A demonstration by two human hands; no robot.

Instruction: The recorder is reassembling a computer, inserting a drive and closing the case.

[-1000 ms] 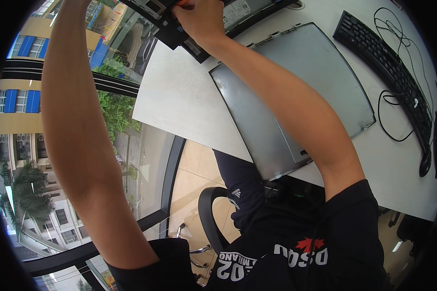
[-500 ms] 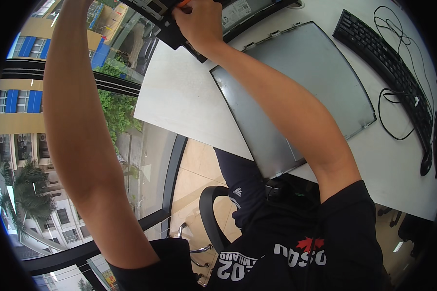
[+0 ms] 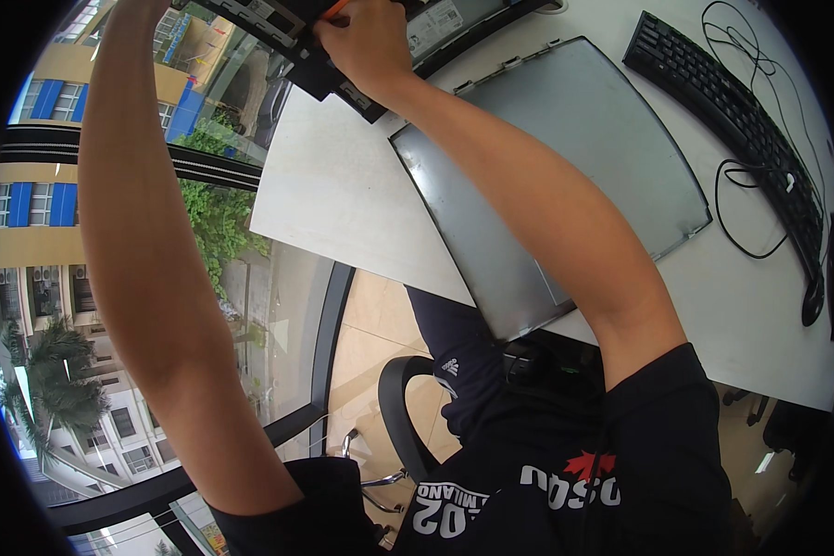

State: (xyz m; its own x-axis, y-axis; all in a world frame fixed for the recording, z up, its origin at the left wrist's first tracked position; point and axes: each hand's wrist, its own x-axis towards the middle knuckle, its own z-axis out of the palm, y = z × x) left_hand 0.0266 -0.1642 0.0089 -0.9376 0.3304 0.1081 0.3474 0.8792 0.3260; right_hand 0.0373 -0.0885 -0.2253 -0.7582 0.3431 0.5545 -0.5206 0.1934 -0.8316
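Note:
My right hand (image 3: 363, 44) is at the top of the view with its fingers closed around a thin orange-handled tool (image 3: 337, 9). It rests on a black, open piece of computer equipment (image 3: 278, 20) at the far edge of the white table (image 3: 343, 195). My left forearm (image 3: 144, 213) reaches up along the left side, and its hand is cut off by the top rim. A grey metal panel (image 3: 574, 157) lies flat on the table, just right of my right forearm.
A black keyboard (image 3: 727, 97) and a looped black cable (image 3: 746, 218) lie on the right of the table. A black chair (image 3: 400, 417) stands below me. Large window glass on the left shows buildings and trees far below.
My right hand has shifted slightly to the left on the black equipment. Both arms stay raised.

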